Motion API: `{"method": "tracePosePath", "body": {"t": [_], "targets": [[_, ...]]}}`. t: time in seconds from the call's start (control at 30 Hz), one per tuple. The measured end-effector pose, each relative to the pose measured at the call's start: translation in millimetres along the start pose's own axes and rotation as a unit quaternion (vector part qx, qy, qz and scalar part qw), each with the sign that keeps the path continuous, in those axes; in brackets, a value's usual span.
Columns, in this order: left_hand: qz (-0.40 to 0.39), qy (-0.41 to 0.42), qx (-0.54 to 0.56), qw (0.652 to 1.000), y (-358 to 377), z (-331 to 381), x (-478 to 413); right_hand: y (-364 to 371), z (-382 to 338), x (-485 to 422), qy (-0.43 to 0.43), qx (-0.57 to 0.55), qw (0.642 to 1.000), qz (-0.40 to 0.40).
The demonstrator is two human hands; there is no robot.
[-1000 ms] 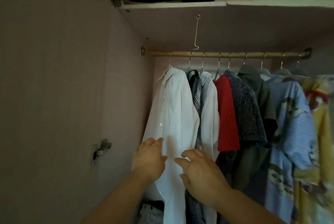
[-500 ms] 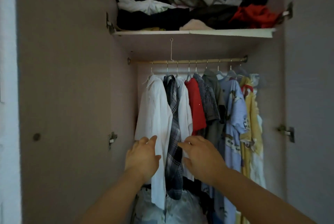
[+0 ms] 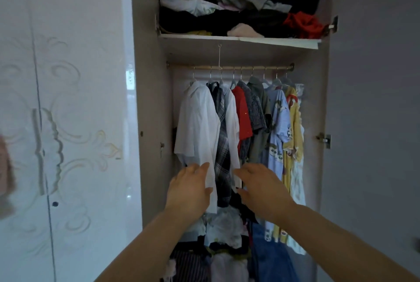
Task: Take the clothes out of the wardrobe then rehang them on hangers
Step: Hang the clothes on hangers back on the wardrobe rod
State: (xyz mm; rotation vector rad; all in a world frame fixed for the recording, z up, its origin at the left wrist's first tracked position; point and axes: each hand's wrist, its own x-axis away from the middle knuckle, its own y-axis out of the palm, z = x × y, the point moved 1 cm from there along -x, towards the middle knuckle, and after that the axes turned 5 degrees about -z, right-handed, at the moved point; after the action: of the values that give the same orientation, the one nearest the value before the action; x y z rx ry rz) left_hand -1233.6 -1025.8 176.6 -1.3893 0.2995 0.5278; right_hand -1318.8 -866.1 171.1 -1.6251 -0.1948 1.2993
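item 1, glossy door (image 3: 68,122), far left: shut, plays no part.
item 2, my left hand (image 3: 188,187): fingers straight and relaxed, laid against the lower hem of the white shirt (image 3: 197,122), gripping nothing; placed to part the row, i judge.
item 3, clothes: all on hangers along the rail (image 3: 229,67) under the shelf's front edge (image 3: 238,39); none out yet.
item 4, my right hand (image 3: 261,186): likewise spread, empty, just right of the plaid shirt (image 3: 221,145); contact unclear.
hidden: hanger shoulders under collars; garments at the rail's right end overlap; floor heap (image 3: 223,227) partly behind my forearms.
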Motion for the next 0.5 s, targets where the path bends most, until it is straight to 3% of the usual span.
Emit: {"method": "tracePosePath", "body": {"t": [0.2,0.33,0.5], "targets": [[0.066,0.020,-0.015,0.998,-27.2,0.8,38.0,-26.8,-29.0,8.4,-0.049,0.021,0.996,0.066],[0.182,0.079,-0.055,0.979,-45.0,-2.5,55.0,-41.1,-38.3,11.8,-0.054,0.036,0.993,0.100],[0.294,0.053,-0.039,0.954,-65.7,-10.8,63.2,-56.7,-58.7,9.6,-0.055,0.024,0.987,0.150]]}}
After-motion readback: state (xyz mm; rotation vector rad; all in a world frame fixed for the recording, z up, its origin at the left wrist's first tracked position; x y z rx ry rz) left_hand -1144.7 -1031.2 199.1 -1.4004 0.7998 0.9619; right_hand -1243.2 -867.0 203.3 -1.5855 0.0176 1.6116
